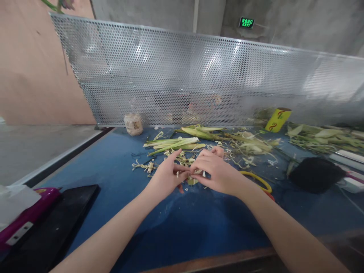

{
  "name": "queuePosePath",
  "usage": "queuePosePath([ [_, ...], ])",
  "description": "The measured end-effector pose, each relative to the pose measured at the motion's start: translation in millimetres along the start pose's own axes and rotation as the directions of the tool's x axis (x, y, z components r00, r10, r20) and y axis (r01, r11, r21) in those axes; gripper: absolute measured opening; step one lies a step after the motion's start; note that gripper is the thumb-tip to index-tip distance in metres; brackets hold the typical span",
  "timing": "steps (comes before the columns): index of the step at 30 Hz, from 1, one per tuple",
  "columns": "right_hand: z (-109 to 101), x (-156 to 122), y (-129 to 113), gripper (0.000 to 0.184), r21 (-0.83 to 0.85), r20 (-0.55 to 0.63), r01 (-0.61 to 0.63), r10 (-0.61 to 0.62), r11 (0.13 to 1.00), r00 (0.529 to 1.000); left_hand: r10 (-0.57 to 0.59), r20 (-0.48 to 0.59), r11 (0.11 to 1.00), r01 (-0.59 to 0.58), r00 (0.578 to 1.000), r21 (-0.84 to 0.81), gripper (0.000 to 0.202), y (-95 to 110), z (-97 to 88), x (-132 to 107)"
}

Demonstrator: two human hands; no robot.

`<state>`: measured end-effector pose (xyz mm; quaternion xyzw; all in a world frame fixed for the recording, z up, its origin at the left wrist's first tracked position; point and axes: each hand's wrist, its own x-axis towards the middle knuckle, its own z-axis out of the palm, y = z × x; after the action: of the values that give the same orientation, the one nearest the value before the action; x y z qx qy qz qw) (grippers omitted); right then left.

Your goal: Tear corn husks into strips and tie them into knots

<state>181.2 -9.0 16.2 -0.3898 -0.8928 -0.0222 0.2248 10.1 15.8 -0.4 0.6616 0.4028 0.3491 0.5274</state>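
Both of my hands meet over the middle of the blue table (119, 167). My left hand (166, 175) pinches with thumb and fingers, index finger raised. My right hand (216, 171) is curled, its fingertips touching the left hand's. Between the fingertips sits a small pale green and white plant scrap (196, 173), mostly hidden. Just beyond the hands lie long green stalks (173, 144) and several cut trimmings (145, 166).
A perforated metal screen (199, 79) walls the table's far side. A small jar (133, 124) and a yellow cup (277, 119) stand by it. More leaves (321, 138) lie right, near a black pouch (315, 174) and yellow-handled scissors (257, 180). A black tray (54, 223) lies at the left.
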Motion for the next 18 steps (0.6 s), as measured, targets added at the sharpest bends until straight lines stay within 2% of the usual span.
queuePosePath([
  [6,-1,0,3,0.009,0.07,-0.015,-0.01,0.011,0.998,1.0,-0.036,-0.037,0.999,0.035,0.999,-0.041,0.085,9,1.5,-3],
  [11,-3,3,11,0.008,0.174,0.072,-0.068,0.057,0.982,0.996,-0.032,-0.039,0.999,0.032,0.999,-0.021,0.088,9,-1.7,-4],
  [14,-2,6,12,0.007,0.182,0.087,-0.089,0.074,0.979,0.993,-0.023,-0.052,0.999,0.021,0.998,-0.031,0.089,9,-3.3,-5],
  [18,-2,9,7,0.007,0.153,0.05,-0.079,0.072,0.985,0.996,0.017,-0.083,0.996,-0.024,0.996,-0.081,0.083,10,-4.7,-7],
])
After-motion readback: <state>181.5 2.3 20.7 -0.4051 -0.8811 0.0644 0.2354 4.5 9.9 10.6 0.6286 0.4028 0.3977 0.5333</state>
